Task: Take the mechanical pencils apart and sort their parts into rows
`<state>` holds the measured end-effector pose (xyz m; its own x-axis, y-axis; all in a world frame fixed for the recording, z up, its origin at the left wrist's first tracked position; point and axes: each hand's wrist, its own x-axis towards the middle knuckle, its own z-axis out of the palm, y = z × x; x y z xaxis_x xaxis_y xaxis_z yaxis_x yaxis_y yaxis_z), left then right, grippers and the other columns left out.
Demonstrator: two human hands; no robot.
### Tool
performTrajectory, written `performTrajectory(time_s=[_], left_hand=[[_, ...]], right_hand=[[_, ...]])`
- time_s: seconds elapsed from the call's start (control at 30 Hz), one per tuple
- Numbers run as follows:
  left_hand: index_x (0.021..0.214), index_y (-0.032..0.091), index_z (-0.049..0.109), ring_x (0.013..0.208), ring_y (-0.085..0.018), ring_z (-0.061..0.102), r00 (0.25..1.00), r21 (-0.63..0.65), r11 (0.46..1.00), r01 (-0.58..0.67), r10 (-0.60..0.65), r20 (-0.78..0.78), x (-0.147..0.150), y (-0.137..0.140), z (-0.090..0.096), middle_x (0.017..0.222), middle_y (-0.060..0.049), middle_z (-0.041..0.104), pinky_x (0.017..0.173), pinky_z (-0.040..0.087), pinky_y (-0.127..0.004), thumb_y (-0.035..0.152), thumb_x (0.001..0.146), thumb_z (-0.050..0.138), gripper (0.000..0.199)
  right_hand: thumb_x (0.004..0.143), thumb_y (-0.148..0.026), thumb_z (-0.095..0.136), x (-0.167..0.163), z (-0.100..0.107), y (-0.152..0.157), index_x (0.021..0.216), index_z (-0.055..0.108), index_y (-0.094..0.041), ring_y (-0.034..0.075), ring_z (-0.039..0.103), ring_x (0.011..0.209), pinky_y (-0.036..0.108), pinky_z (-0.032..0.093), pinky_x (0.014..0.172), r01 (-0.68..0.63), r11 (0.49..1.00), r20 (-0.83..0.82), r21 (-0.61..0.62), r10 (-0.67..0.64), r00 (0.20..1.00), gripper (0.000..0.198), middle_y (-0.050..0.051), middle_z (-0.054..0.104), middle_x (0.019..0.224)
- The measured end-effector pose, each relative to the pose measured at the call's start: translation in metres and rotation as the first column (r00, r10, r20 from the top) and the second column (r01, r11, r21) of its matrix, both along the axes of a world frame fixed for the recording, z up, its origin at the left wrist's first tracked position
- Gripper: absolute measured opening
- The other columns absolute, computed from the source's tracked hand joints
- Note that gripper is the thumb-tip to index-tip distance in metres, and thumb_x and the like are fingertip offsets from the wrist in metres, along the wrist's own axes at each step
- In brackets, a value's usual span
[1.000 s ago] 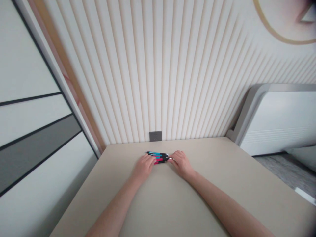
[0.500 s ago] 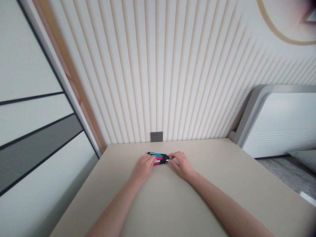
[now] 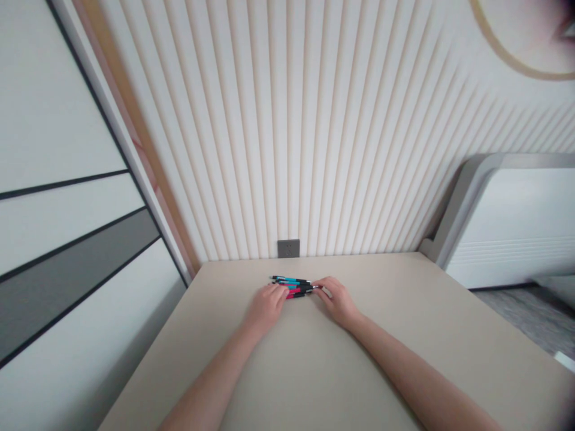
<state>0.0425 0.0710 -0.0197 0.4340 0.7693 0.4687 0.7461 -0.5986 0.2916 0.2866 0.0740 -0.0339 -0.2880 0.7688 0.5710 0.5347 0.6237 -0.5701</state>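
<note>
- Turquoise, red and black pens (image 3: 302, 290) lay in a loose bundle near the back edge of the surface (image 3: 287, 371), below the wall socket (image 3: 288, 248).
- Your left hand (image 3: 267, 304) was curled over the left part of the nearer pens, fingers close together; how firmly they pressed could not be determined.
- Your right hand (image 3: 338, 302) had its thumb and forefinger bowed toward each other at the silver tips (image 3: 316, 287) on the right; whether they pinched a tip or merely touched it could not be determined.
- Risk, rolling: the far turquoise pen (image 3: 291, 279) lay beyond your left fingers. An uneven push could have sent it toward the wall (image 3: 287, 149).
- Risk, fanning: pressure at the tips alone could have swung the opposite ends apart.
- Risk, overlap: the pens appeared slightly out of parallel, so squeezing them together could have made one ride over another.
- Obscured: your left fingers covered the left ends of the red pens, and the crowded black grips blurred together, so you could not have relied on a count.
- Obscured: your right fingertips hid their own contact points.
- Cut off: your forearms (image 3: 215, 371) ran out of the lower edge of the view.
</note>
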Motion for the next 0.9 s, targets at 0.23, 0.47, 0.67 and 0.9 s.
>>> performTrajectory(time_s=[0.23,0.47,0.67,0.9], left_hand=[[0.108,0.024,0.060,0.089,-0.020,0.066,0.996,-0.206,0.975,0.083,-0.085,0.001,-0.014,-0.004,0.021,0.098,-0.004,0.068,0.079,0.051,-0.031,0.036,0.099,0.041,0.024],[0.115,0.024,0.059,0.105,-0.019,0.059,0.981,-0.076,0.982,0.172,-0.164,0.105,-0.027,-0.021,0.017,0.108,-0.006,0.060,0.095,0.048,-0.034,0.024,0.098,0.043,0.023],[0.113,0.024,0.060,0.094,-0.017,0.063,0.981,-0.017,0.982,0.188,-0.187,0.061,-0.032,-0.033,0.011,0.099,-0.004,0.066,0.087,0.051,-0.029,0.029,0.100,0.043,0.023],[0.105,0.020,0.063,0.083,-0.016,0.063,0.982,0.042,0.983,0.181,-0.183,0.037,-0.028,-0.032,0.014,0.090,-0.005,0.067,0.076,0.050,-0.027,0.030,0.102,0.037,0.028]], right_hand=[[0.091,-0.039,0.055,-0.010,0.002,-0.014,0.099,0.070,-0.022,0.020,0.064,0.079,0.035,0.051,0.076,0.042,0.989,-0.170,-0.139,-0.066,0.983,0.024,0.007,0.073,0.095],[0.086,-0.052,0.057,-0.030,-0.002,-0.028,0.095,0.071,-0.017,0.019,0.060,0.065,0.031,0.049,0.062,-0.069,0.919,-0.425,-0.387,-0.111,0.898,0.039,0.005,0.069,0.075],[0.087,-0.048,0.059,-0.024,-0.010,-0.038,0.094,0.071,-0.021,0.021,0.061,0.077,0.034,0.050,0.071,-0.017,0.947,-0.370,-0.322,-0.109,0.922,0.031,0.007,0.071,0.090],[0.093,-0.038,0.050,0.002,0.007,-0.035,0.096,0.070,-0.021,0.020,0.061,0.079,0.032,0.050,0.071,0.079,0.975,-0.142,-0.208,-0.110,0.984,0.026,0.009,0.069,0.094]])
